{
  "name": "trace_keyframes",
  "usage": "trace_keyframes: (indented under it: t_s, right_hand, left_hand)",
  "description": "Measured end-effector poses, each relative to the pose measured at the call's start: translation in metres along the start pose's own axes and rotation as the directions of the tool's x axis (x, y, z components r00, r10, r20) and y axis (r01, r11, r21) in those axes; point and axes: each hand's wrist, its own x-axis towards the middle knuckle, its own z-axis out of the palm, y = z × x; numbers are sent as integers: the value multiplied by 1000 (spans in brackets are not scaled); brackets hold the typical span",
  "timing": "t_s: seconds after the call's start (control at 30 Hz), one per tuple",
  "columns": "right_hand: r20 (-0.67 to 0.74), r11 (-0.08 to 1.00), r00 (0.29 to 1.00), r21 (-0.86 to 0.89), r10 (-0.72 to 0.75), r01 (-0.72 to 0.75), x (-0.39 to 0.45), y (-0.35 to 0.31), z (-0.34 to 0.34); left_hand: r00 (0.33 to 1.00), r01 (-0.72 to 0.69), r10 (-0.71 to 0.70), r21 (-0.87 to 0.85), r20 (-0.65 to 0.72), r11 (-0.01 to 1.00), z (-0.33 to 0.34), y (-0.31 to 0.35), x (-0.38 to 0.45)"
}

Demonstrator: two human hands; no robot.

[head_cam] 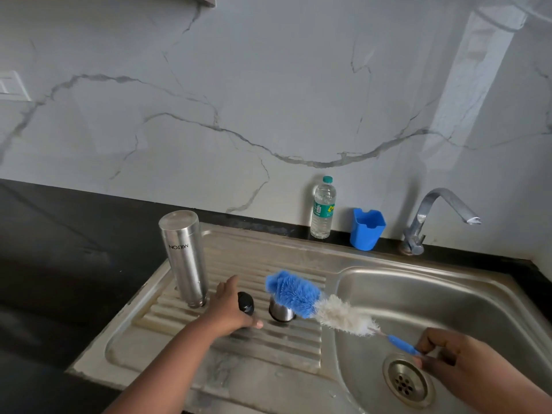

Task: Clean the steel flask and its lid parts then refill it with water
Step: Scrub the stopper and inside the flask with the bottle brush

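Note:
The steel flask (185, 258) stands upside down on the ribbed drainboard (277, 351), mouth down. A black stopper (246, 303) stands right of it, and my left hand (230, 309) curls around the stopper from the left. A steel cap cup (280, 312) sits just right of the stopper. My right hand (442, 351) pinches the blue handle of a bottle brush (319, 306) over the sink basin. The brush's blue and white bristles reach left, over the cap cup.
The sink basin (478, 297) with its drain (406, 380) lies at the right, the tap (433, 216) behind it. A water bottle (322, 207) and a blue holder (367, 233) stand against the marble wall. Black countertop (59, 249) spreads to the left.

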Motion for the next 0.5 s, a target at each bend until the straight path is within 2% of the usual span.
trace_keyframes:
  t_s: [0.07, 0.17, 0.27, 0.4, 0.5]
  right_hand:
    - [3, 1000, 1000, -4, -16, 16, -1, -1, 1]
    - [7, 1000, 1000, 22, -21, 20, -6, 0, -1]
    - [1, 1000, 1000, 15, -7, 7, -10, 3, -3]
    - [-65, 1000, 998, 1, -10, 10, -21, 9, -10]
    - [-151, 1000, 988, 9, -28, 30, -27, 21, -21]
  left_hand:
    - [997, 18, -30, -175, -67, 984, 10, -7, -1]
    - [981, -22, -59, -414, -182, 910, 18, -15, -4]
    - [967, -93, -87, -654, -238, 751, 20, -9, -4]
    - [989, -135, 24, -852, -143, 506, 17, 24, -5]
    - [994, -57, 103, -948, -26, 312, 16, 53, -9]
